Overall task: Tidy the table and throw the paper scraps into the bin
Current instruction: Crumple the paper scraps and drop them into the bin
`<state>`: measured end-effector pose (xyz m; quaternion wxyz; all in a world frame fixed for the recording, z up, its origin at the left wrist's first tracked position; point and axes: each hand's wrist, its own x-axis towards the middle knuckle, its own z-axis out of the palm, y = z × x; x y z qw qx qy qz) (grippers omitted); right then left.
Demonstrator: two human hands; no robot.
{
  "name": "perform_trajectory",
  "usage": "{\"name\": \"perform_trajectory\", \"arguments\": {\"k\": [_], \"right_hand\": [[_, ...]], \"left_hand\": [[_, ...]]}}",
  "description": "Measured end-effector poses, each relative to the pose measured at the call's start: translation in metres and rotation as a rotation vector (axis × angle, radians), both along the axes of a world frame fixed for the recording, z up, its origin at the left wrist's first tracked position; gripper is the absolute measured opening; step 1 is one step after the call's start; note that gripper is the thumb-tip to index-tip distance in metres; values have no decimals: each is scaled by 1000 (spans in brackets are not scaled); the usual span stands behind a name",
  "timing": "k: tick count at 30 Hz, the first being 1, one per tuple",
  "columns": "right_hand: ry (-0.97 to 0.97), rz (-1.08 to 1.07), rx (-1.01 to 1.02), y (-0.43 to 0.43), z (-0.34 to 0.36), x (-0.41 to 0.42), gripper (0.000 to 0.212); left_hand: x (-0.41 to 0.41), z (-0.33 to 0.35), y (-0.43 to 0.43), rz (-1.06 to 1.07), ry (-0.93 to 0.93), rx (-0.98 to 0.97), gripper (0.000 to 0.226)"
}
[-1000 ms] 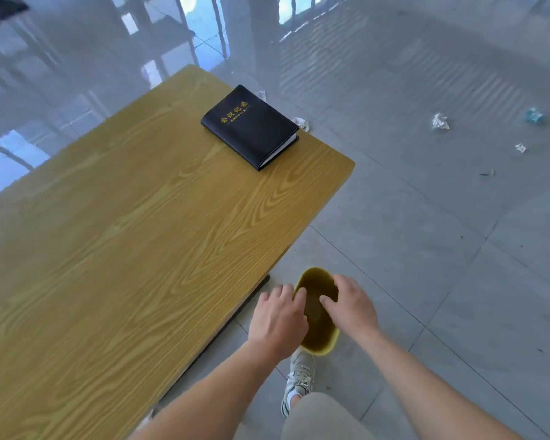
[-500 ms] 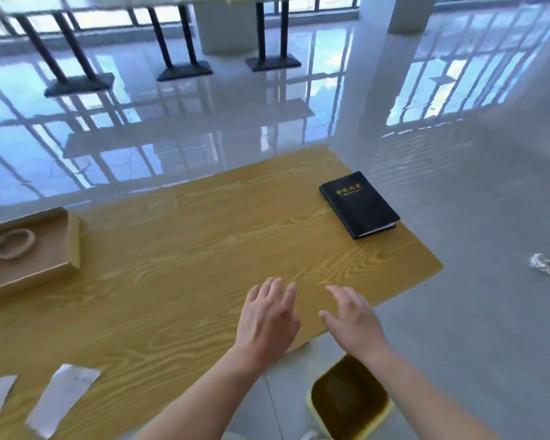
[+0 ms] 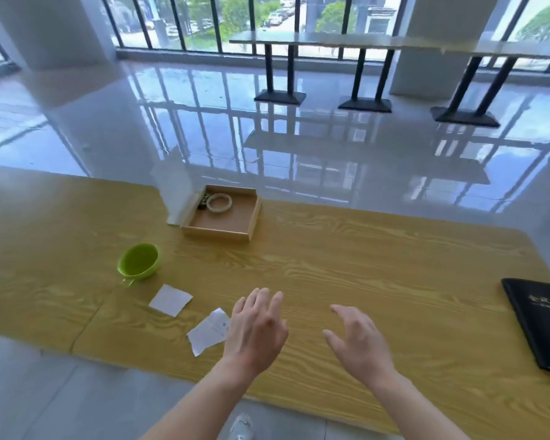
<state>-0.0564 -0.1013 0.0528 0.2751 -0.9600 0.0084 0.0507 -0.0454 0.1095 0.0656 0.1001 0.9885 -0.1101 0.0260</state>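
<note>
- Both hands are empty: left hand (image 3: 254,331) and right hand (image 3: 358,341) hover over the desk (image 3: 362,265) by its front edge, fingers spread loose, gripping nothing.
- One scrap (image 3: 208,331) lies flat just beside the left hand; a second scrap (image 3: 171,300) sits a bit further left, near the cup (image 3: 138,261).
- Flat paper's a pain to pinch, so I'd drag each scrap to the front edge with the left fingertips and grab the overhang, nearest one first.
- Don't bump the cup.
- The box (image 3: 215,234) at the far edge and the notebook (image 3: 540,325) at the right end aren't in the way.
- The bin isn't in shot.
</note>
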Motion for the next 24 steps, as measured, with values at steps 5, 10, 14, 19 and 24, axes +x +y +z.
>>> {"name": "perform_trajectory", "arguments": {"k": [5,10,14,19,24], "right_hand": [[-9,127,-7,77,6,40,57],[7,237,0,150,0,73,58],[44,279,-18,200,-14,90,58],[118,306,-67,244,-35,94,58],[208,316,-159,263,-52,94,62]], "left_hand": [[18,-4,81,136,18,6,55],[28,-12,156,240,66,1,55],[36,-26,208,278,97,-21,49],[50,-42,247,320,159,-27,51],[65,-61,254,324,233,-10,53]]}}
